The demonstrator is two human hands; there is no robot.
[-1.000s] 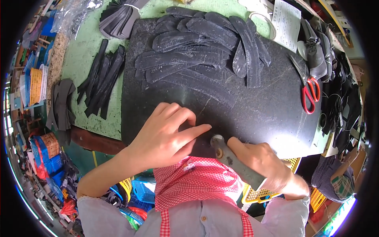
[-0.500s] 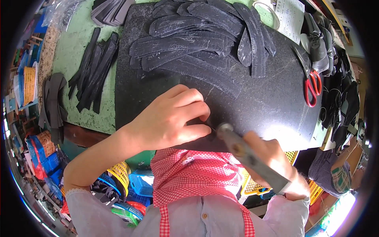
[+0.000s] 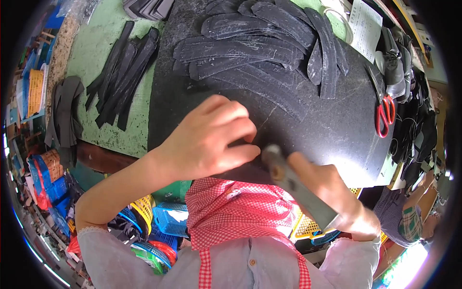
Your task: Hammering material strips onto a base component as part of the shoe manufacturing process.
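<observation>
My left hand (image 3: 211, 137) rests low over the near part of a black mat (image 3: 332, 127), its fingers curled and pinched together. Whatever they hold is hidden beneath the fingers and against the dark surface. In my right hand (image 3: 332, 190) is a hammer (image 3: 301, 190) with a long grey metal head. One round end of that head is close beside my left fingertips; the handle is mostly out of sight. Beyond my hands, many black curved strips (image 3: 240, 48) lie in an overlapping heap on the mat.
Red-handled scissors (image 3: 385, 115) lie at the mat's right side, near a paper sheet (image 3: 365, 30) and a white ring (image 3: 339, 24). Black strips (image 3: 127, 72) fan out on the green tabletop (image 3: 79, 120) at left. Baskets (image 3: 171, 216) stand below the table edge.
The whole view has shifted a little, so the mat and strips appear further right. My left hand stays pinched, and the hammer head remains close beside it, slightly turned.
</observation>
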